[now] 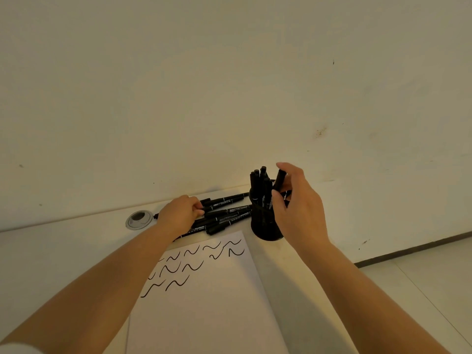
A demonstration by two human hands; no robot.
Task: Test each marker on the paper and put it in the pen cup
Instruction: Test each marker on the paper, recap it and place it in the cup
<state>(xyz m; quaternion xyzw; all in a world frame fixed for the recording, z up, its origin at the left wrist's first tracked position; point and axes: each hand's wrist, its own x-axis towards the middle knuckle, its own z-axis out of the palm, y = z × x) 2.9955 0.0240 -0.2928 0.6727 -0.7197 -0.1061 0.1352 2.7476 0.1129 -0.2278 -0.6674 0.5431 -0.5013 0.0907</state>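
Note:
A black mesh pen cup (264, 227) stands near the wall with several black markers (259, 180) upright in it. My right hand (298, 200) is at the cup's right rim, thumb and fingers around a black marker (279, 178) that stands in the cup's mouth. A pile of black markers (227, 213) lies flat on the table left of the cup. My left hand (181, 213) rests on the pile's left end with its fingers closed on one marker. White paper (209, 297) with several black wavy test strokes lies in front of me.
A round grey cable grommet (139, 219) is set in the table, left of the pile. The wall rises just behind the cup. The table's right edge runs diagonally, with tiled floor (421, 277) beyond it.

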